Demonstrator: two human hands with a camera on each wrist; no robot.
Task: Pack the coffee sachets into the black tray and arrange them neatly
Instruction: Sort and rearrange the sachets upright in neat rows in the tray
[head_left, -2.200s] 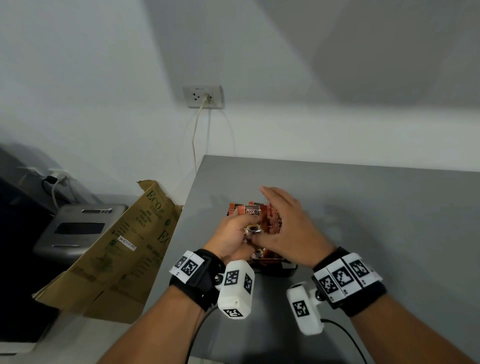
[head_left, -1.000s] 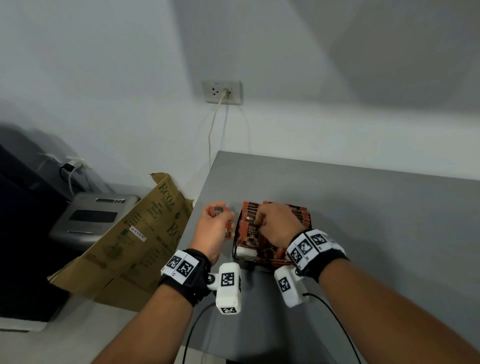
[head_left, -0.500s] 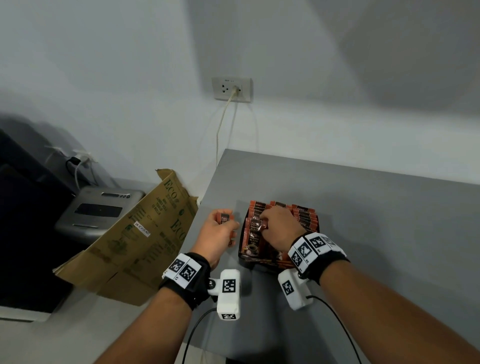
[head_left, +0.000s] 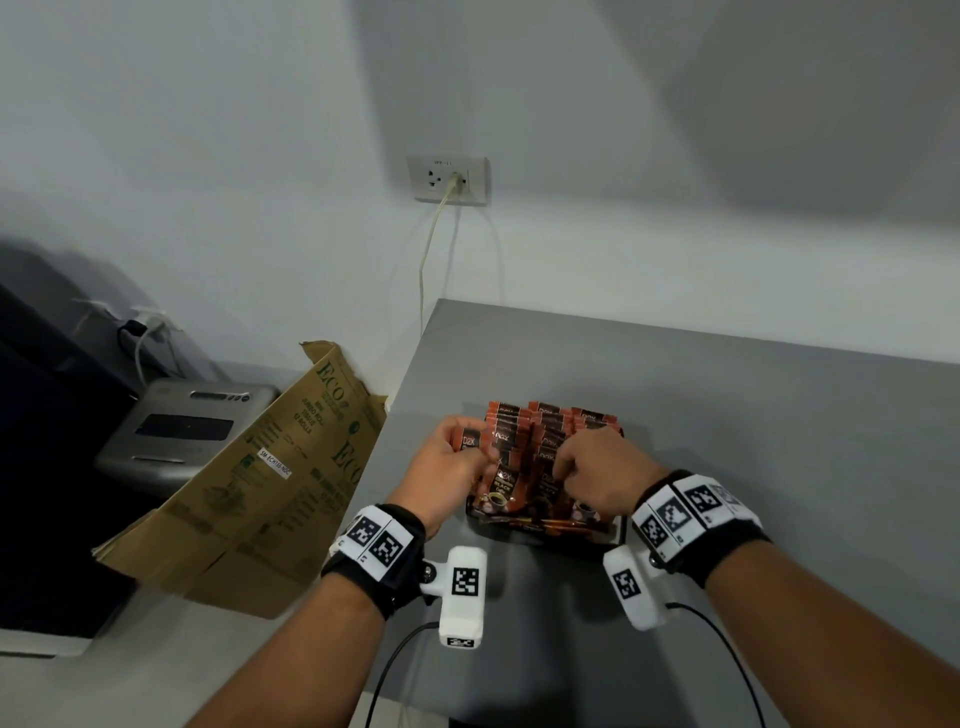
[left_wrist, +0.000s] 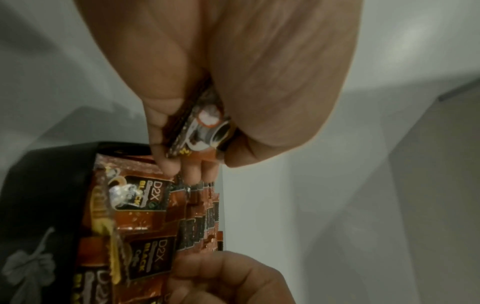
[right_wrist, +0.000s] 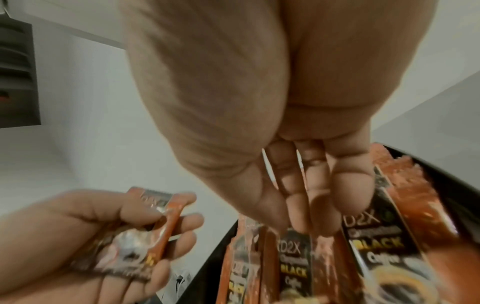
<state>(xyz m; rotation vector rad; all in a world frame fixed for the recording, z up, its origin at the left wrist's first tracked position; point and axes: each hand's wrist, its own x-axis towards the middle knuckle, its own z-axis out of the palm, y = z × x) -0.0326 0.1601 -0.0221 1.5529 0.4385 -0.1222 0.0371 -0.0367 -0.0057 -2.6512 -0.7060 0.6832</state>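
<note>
A left hand (head_left: 448, 465) grips one orange-and-black foil coffee sachet (head_left: 470, 441) just left of the black plastic tray (head_left: 540, 535) on the grey table (head_left: 753, 441). The right hand (head_left: 597, 475), fingers curled, pinches the upright packed sachets (head_left: 550, 421) inside the tray.

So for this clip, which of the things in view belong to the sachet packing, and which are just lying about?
Part of the job:
- black tray
- packed sachets
- loose sachet held in left hand
- right hand on the rows

Lying about:
- cardboard box
- grey device
- wall socket
</note>
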